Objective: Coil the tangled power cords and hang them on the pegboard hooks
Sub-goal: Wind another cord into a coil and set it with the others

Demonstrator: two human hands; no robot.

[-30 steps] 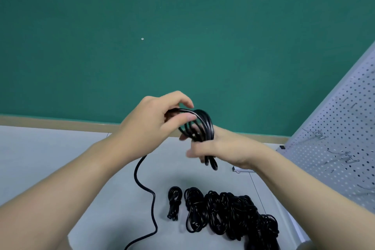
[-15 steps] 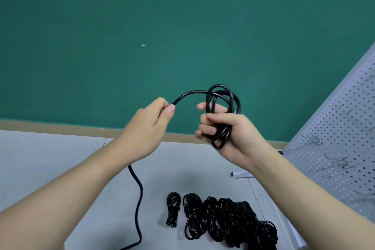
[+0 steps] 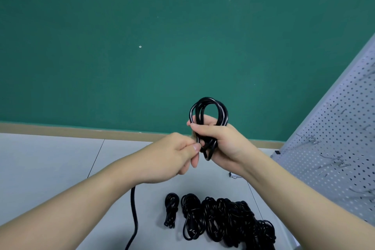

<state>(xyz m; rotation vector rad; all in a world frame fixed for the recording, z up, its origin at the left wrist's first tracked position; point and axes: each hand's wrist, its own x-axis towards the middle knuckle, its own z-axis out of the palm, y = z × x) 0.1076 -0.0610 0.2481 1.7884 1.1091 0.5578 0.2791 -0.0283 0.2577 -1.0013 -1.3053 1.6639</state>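
So the right hand (image 3: 221,144) is wrapped around a coil of black power cord (image 3: 209,122), fist closed through the middle of the loops, with the top of the coil sticking up above the fingers and the bottom loops poking out below. The whole thing is held up in the air in front of the green wall (image 3: 142,36), well above the floor.

The left hand (image 3: 172,158) is right up against it, thumb and fingers pinched tight on the cord just beside the lower part of the coil. From under that hand the loose tail of the cord (image 3: 134,215) drops down and snakes across the grey floor (image 3: 50,158) toward the bottom edge of the view.

Down on the floor below the hands there's a row of more black cords: a small tidy bundle (image 3: 171,210) on its own at the left, another looped one (image 3: 191,216) just beside it, and then a big messy pile (image 3: 233,221) running off to the right, all bunched together so I can't tell how many are in there.

Over on the right side a white pegboard (image 3: 334,148) leans at an angle, and it has a few metal hooks (image 3: 334,161) on it. Can't see any cord on them in the part that shows.
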